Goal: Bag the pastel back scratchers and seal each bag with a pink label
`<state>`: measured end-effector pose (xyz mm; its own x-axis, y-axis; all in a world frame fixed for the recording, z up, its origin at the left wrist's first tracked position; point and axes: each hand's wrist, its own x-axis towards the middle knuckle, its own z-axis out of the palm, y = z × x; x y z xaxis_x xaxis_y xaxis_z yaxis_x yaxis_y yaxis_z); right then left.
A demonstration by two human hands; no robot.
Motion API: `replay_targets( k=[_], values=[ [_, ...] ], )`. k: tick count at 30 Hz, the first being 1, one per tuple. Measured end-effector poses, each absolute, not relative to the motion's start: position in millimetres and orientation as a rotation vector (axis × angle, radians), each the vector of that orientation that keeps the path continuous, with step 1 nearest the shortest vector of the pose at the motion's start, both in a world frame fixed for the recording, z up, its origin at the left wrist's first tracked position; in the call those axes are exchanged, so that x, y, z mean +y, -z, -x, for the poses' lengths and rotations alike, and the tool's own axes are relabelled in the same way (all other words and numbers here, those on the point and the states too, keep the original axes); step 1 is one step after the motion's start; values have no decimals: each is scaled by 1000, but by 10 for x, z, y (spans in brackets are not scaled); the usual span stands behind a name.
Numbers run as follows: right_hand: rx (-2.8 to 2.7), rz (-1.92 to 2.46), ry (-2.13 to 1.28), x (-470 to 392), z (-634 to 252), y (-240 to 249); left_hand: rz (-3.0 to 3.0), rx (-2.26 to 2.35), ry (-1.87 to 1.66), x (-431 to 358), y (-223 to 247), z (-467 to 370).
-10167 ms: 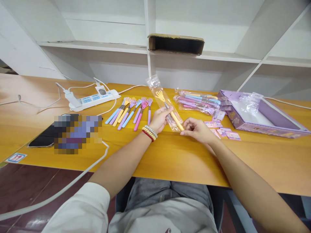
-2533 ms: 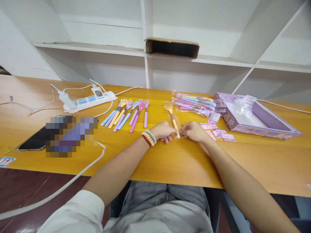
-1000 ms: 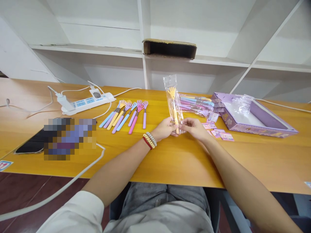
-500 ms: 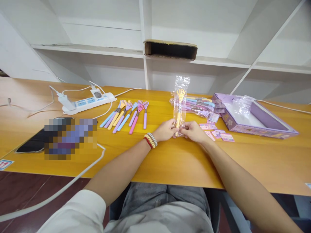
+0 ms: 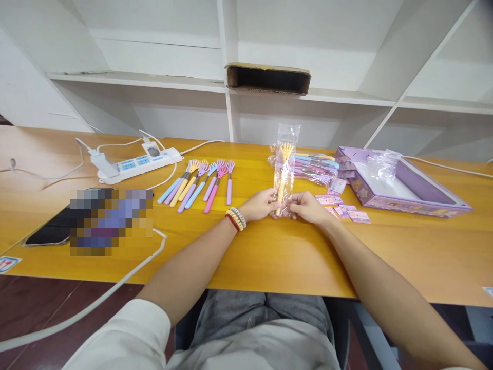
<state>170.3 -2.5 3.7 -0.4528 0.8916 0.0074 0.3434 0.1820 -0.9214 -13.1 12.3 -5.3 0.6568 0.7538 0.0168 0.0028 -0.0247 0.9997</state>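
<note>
A yellow back scratcher (image 5: 282, 187) stands upright inside a clear plastic bag (image 5: 288, 133), its claw end up and its handle at the bottom. My left hand (image 5: 262, 204) is closed on the lower handle through the bag. My right hand (image 5: 305, 206) pinches the bag's lower right edge. Left of my hands, several unwrapped back scratchers (image 5: 200, 185) in blue, yellow, purple and pink lie in a row. Just behind the bag is a pile of bagged back scratchers (image 5: 314, 167), partly hidden. Small printed cards (image 5: 346, 210) lie right of my right hand.
A purple tray box (image 5: 416, 208) holding clear plastic bags (image 5: 383, 162) stands at the right. At the left are a white power strip (image 5: 142, 163) with cables and a dark phone (image 5: 52, 223). A cardboard box (image 5: 268, 79) sits on the white shelf behind.
The top of the bag has tipped slightly, and my right fingers have shifted a little along its lower edge. The whole view has moved slightly; the other things stay put.
</note>
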Motion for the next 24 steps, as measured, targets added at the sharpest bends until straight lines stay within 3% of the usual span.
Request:
replay_targets(
  k=[24],
  values=[
    [-1906,1195,-1205,-24,-1689,-48,-1493,656,-672,110,43,127]
  ],
)
